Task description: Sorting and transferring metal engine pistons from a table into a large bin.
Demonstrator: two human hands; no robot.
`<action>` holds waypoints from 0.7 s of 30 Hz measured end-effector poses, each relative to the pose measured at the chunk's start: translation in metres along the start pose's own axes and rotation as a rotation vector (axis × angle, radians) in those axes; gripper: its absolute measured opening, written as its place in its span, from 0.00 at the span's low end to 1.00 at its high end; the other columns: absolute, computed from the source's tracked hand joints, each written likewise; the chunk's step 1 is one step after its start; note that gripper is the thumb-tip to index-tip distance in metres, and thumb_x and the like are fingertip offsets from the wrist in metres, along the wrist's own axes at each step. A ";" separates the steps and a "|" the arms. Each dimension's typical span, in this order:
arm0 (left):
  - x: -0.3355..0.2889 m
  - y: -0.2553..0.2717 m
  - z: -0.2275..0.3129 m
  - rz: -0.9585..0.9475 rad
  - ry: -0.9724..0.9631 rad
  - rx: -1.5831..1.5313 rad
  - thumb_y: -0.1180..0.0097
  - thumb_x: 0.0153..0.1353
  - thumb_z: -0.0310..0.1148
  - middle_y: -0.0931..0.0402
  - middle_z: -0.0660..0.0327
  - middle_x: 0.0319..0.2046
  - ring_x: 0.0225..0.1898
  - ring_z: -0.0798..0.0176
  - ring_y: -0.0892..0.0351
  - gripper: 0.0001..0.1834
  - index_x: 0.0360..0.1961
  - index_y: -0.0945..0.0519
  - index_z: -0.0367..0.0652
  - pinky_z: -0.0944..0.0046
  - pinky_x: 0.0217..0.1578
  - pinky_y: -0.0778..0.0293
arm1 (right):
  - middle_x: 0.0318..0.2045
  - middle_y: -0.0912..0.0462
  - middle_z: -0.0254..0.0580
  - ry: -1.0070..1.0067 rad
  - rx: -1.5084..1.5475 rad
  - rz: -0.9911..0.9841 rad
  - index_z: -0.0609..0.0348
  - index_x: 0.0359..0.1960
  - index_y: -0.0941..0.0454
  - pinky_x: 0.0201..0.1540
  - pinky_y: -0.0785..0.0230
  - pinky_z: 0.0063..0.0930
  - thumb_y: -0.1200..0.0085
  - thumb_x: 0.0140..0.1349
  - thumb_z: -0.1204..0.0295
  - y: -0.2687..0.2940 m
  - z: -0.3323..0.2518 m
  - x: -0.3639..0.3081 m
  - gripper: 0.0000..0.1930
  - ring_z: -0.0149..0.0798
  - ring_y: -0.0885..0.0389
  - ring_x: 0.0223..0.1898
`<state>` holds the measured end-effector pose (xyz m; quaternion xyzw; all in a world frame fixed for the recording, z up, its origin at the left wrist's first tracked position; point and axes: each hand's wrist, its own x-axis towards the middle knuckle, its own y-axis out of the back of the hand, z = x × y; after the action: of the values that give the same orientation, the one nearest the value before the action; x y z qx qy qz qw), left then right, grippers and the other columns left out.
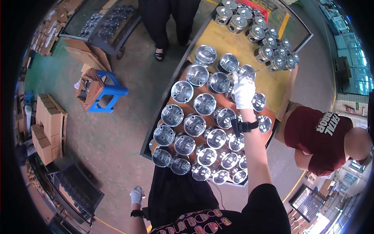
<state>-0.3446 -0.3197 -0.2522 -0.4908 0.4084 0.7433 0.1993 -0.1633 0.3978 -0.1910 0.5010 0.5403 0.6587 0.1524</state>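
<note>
Metal engine pistons [204,104] stand in rows on the orange-brown sheet of a table in front of me, their round faces upward. Over the right-hand rows is my right hand [244,93] in a white glove, closed round a thin metal rod [251,73] that sticks out sideways past the fingers. The rod lies above a piston [247,70] at the far side of the group; whether it touches is unclear. My left hand [136,195], also gloved, hangs low at my left side, away from the table. Its fingers are loosely bent and slightly apart, with nothing seen in them.
More pistons [255,32] stand on the yellow far part of the table [212,37], beside a red bin [260,8]. A person in maroon [317,134] is at the right; another person's dark-trousered legs [167,19] stand beyond. Leftward are a blue stool [113,91] and cartons [48,128].
</note>
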 end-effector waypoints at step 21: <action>0.037 0.035 -0.036 -0.244 0.074 0.219 0.58 0.66 0.34 0.21 0.46 0.28 0.22 0.49 0.20 0.13 0.42 0.26 0.37 0.50 0.19 0.22 | 0.28 0.24 0.54 -0.003 -0.251 -0.099 0.64 0.30 0.21 0.32 0.31 0.43 0.53 0.68 0.49 0.001 -0.036 -0.026 0.26 0.53 0.25 0.33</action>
<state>-0.3648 -0.3729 -0.2770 -0.5389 0.4316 0.6461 0.3253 -0.1807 0.3582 -0.1998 0.4516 0.4775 0.7120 0.2473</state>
